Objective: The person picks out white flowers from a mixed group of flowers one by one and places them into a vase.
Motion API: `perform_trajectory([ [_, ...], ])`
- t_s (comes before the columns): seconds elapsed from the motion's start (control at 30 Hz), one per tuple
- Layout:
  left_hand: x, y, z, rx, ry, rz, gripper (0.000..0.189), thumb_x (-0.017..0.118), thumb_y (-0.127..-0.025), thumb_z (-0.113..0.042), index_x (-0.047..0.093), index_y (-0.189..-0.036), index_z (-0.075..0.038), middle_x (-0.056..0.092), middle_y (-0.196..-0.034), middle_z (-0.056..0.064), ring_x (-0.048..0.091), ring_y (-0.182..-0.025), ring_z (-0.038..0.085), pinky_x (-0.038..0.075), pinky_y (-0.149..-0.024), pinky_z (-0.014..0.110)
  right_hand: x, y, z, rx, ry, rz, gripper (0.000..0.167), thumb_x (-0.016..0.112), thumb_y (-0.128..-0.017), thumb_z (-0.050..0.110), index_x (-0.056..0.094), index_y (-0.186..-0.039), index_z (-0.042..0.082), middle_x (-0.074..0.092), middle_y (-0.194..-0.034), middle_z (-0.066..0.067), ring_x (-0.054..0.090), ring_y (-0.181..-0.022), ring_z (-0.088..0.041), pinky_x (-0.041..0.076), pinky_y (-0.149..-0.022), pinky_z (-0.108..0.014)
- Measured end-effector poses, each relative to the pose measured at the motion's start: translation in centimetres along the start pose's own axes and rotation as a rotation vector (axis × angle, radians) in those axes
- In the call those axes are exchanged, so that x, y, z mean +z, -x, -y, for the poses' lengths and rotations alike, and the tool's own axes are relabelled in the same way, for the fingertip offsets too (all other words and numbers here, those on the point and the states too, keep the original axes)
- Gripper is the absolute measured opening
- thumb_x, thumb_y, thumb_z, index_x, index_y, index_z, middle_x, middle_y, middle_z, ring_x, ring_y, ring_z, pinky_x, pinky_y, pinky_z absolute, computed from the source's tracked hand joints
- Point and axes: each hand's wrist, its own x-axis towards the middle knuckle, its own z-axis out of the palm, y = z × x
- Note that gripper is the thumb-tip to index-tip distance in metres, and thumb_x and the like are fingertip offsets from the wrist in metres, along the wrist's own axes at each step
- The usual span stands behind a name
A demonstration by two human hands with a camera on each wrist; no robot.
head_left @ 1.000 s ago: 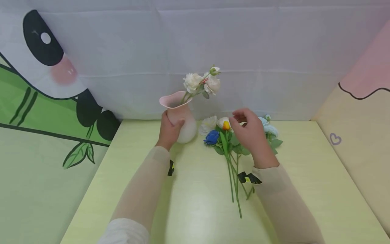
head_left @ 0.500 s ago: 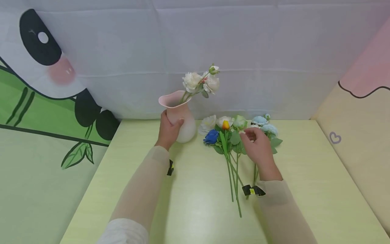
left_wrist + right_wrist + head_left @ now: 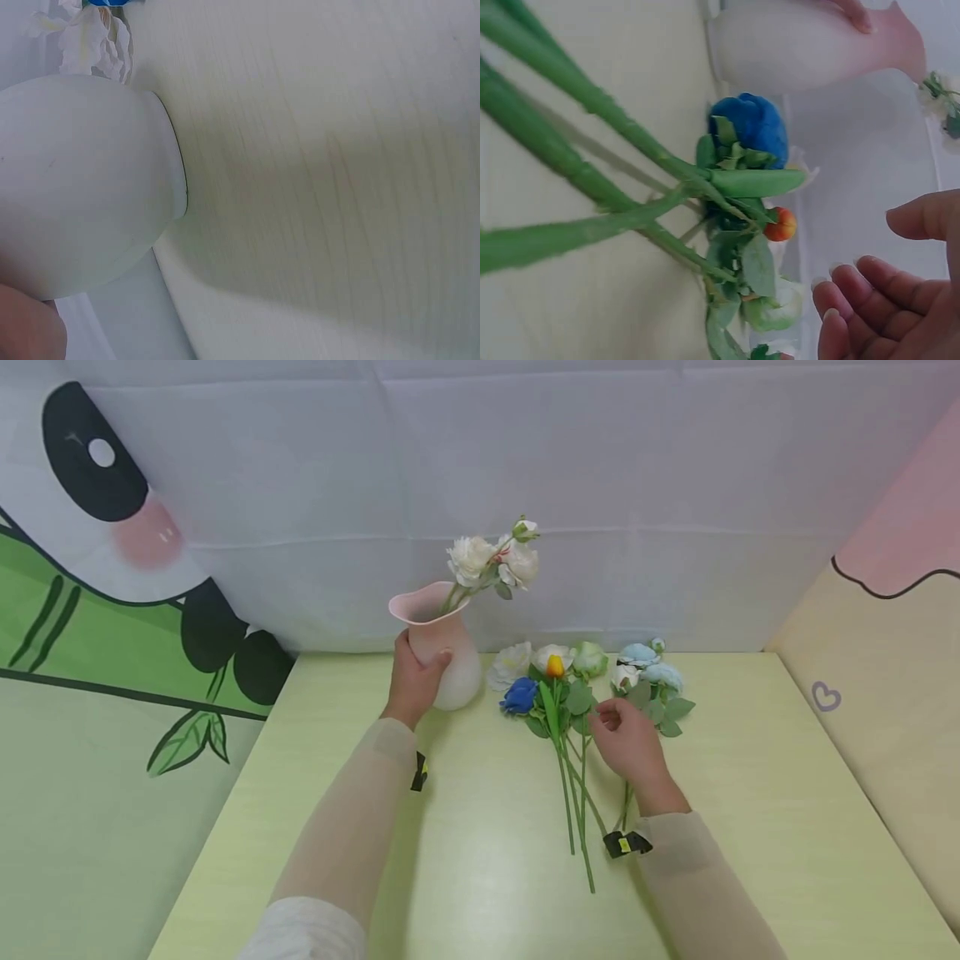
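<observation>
My left hand (image 3: 417,681) grips the pink and white vase (image 3: 461,672) around its middle, with the thumb across its front. White flowers (image 3: 483,562) stand in the vase and lean right over its wavy rim. Over the stems on the table hovers my right hand (image 3: 633,747), its fingers loosely bent and nothing between them. The right wrist view shows a gap between thumb and fingers (image 3: 855,300). Just left of that hand lie a blue rose (image 3: 519,696), an orange tulip (image 3: 554,666) and a green flower (image 3: 590,659).
Light blue flowers (image 3: 663,677) and a white bud (image 3: 625,677) lie behind the right hand. A white flower (image 3: 511,666) rests beside the vase. Long green stems (image 3: 587,860) point toward the front of the pale table (image 3: 480,893). A cloth backdrop (image 3: 300,485) rises behind.
My right hand has come down and toward me, uncovering the green flower, the white bud and the light blue flowers. The left hand keeps its grip on the vase.
</observation>
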Motion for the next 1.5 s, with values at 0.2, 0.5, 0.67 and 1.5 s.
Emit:
perform_trajectory([
  [0.2,0.0,0.1,-0.1,-0.004,-0.006,0.0,0.083,0.075,-0.094,-0.028,0.025,-0.157,-0.008,0.045,-0.147,0.015,0.048,-0.132,0.031,0.037,-0.113,0.048,0.9,0.0,-0.6,-0.014,0.073,0.04,0.045,0.058,-0.104,0.035,0.059,-0.134,0.001,0.065,-0.118,-0.015,0.062,-0.106,-0.032,0.052,-0.085,-0.049],
  [0.5,-0.1,0.1,-0.2,0.013,-0.004,0.01,0.083,0.075,-0.094,-0.029,0.024,-0.157,-0.007,0.044,-0.148,0.016,0.047,-0.133,0.032,0.036,-0.114,0.05,-0.4,0.2,-2.0,0.11,0.179,0.046,0.052,0.055,-0.103,0.036,0.055,-0.14,-0.001,0.064,-0.124,-0.019,0.062,-0.109,-0.036,0.051,-0.085,-0.05],
  [0.67,-0.1,-0.1,-0.1,0.008,-0.003,0.014,0.085,0.075,-0.094,-0.031,0.024,-0.157,-0.007,0.044,-0.148,0.016,0.047,-0.133,0.032,0.037,-0.114,0.05,-1.8,0.1,-3.1,0.134,0.251,-0.004,0.051,0.054,-0.102,0.034,0.057,-0.136,-0.004,0.065,-0.119,-0.02,0.063,-0.101,-0.036,0.051,-0.08,-0.05],
  [1.5,0.0,0.0,0.1,-0.015,0.02,0.015,0.083,0.075,-0.094,-0.031,0.024,-0.157,-0.011,0.045,-0.146,0.013,0.048,-0.131,0.031,0.038,-0.112,0.053,-2.3,-0.6,-4.2,0.231,0.486,0.051,0.029,0.063,-0.095,0.03,0.058,-0.073,0.012,0.059,-0.075,-0.007,0.057,-0.068,-0.027,0.047,-0.052,-0.042],
])
